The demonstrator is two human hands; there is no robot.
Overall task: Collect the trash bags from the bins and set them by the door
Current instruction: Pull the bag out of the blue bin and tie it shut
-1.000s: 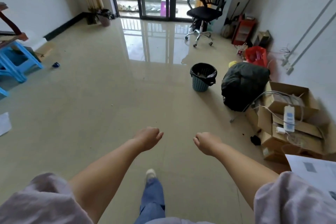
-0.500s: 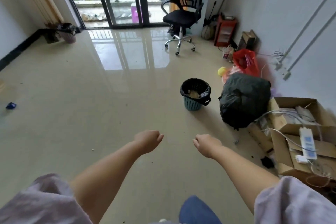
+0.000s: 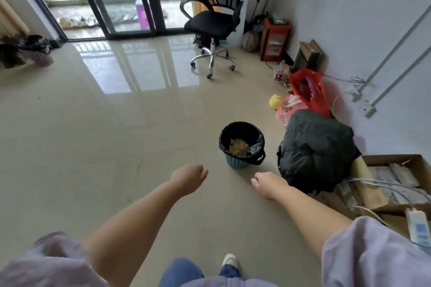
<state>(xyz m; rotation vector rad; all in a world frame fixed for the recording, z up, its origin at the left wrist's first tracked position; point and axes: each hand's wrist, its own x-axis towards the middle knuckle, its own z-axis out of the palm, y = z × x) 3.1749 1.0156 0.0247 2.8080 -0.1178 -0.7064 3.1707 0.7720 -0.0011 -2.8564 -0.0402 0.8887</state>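
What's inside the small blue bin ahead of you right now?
The blue bin is lined with a black trash bag folded over its rim. Yellowish-brown trash lies inside. Whatever sits beneath that trash is covered, so how full the bag is cannot be told.

Both bare forearms reach forward and low, converging slightly. The left hand (image 3: 187,178) and right hand (image 3: 268,183) hang side by side, apart, fingers loosely curled with nothing held. Pale sleeves cover both upper arms.
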